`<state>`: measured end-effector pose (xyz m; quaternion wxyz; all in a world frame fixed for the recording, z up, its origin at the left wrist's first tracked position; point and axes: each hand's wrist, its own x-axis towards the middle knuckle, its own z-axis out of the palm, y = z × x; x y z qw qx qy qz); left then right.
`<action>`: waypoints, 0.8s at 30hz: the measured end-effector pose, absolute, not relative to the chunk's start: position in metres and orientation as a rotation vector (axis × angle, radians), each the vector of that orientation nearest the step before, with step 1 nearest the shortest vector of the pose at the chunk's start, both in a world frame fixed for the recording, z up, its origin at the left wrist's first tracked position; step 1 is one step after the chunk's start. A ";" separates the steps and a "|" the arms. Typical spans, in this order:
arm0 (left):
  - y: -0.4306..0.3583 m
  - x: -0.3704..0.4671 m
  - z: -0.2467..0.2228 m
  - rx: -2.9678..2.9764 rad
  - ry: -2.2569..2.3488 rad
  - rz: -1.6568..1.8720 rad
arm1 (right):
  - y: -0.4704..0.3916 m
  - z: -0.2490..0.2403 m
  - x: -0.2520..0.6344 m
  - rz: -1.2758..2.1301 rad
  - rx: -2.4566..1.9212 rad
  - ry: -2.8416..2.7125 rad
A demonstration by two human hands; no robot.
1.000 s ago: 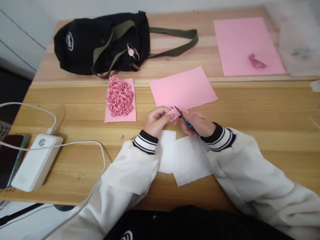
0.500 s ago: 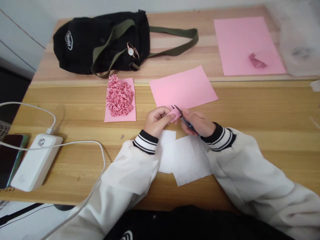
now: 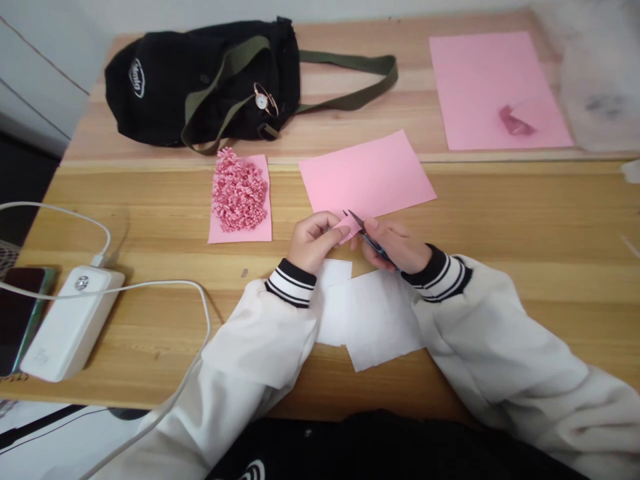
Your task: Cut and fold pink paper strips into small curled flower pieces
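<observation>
My left hand (image 3: pixel 316 241) pinches a small pink paper piece (image 3: pixel 350 227) between thumb and fingers. Small dark scissors (image 3: pixel 376 247) are gripped by my right hand (image 3: pixel 400 245), their blades parted at the right edge of that piece; the handles are mostly hidden by my fingers. Just beyond both hands lies a pink sheet (image 3: pixel 367 173). White paper sheets (image 3: pixel 383 320) rest on the table below the hands. To the left, a pile of curly pink paper bits (image 3: pixel 239 190) sits on a small pink sheet (image 3: pixel 264 232).
A black bag (image 3: pixel 165 87) with green straps and a watch (image 3: pixel 261 101) lies at the back left. A large pink sheet (image 3: pixel 487 80) is at the back right, by clear plastic (image 3: pixel 600 100). A white power bank (image 3: pixel 73 323), cable and phone (image 3: pixel 20 313) lie left.
</observation>
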<state>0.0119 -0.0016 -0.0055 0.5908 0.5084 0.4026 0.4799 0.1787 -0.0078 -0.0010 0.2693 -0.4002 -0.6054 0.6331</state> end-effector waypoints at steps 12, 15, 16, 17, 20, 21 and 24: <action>0.000 0.011 -0.008 1.214 0.923 1.109 | -0.007 -0.002 0.178 1.709 -1.063 -1.624; 0.000 0.011 -0.008 1.205 0.917 1.102 | -0.007 -0.002 0.178 1.719 -1.055 -1.624; 0.000 0.011 -0.007 1.200 0.919 1.099 | -0.007 -0.002 0.178 1.719 -1.051 -1.623; 0.000 0.012 -0.007 1.196 0.923 1.096 | -0.007 -0.001 0.178 1.718 -1.049 -1.622; 0.000 0.012 -0.006 1.186 0.927 1.092 | -0.007 -0.001 0.178 1.708 -1.062 -1.624; 0.000 0.013 -0.005 1.182 0.924 1.092 | -0.007 0.000 0.178 1.703 -1.069 -1.626; 0.000 0.013 -0.005 1.176 0.917 1.096 | -0.007 0.000 0.178 1.701 -1.072 -1.634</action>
